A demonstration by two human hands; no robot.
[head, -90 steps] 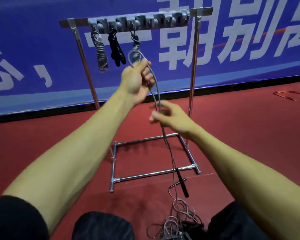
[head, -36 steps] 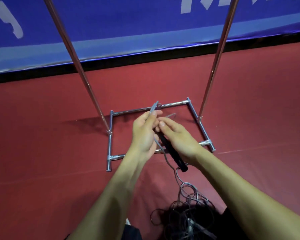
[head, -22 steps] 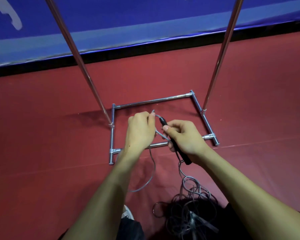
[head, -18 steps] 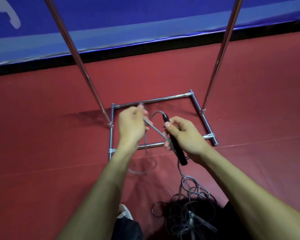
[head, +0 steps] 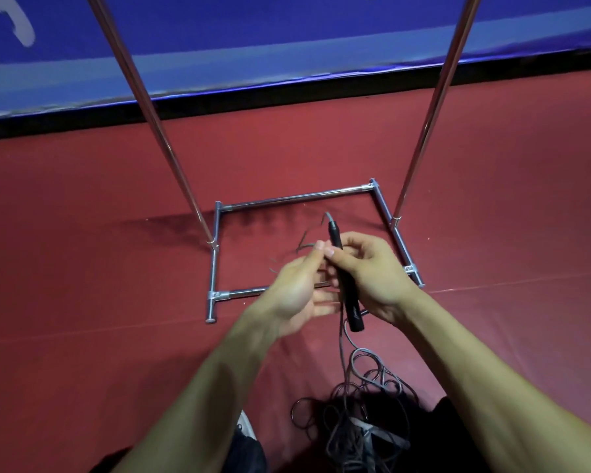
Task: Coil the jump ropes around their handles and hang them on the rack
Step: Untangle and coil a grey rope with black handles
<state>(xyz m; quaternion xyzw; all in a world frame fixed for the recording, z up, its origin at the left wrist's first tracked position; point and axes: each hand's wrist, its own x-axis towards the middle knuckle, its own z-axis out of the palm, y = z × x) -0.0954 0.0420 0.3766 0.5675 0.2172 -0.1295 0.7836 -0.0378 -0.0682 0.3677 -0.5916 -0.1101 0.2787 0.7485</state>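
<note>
The black handle [head: 343,278] stands nearly upright above the floor, over the base of the rack [head: 215,268]. The right hand [head: 372,274] has its grip closed round the shaft. A grey cord [head: 327,216] leaves the handle's top and loops back to the left hand [head: 292,291], whose grip seems to pinch it beside the right thumb. Half a second ago that hand held the cord out to the left, apart from the handle. Now it has swung in against it, so the first turn is probably being laid. Slack trails down to a tangled pile [head: 362,397] on the red floor [head: 82,268]. The rack's hooks are out of view.
</note>
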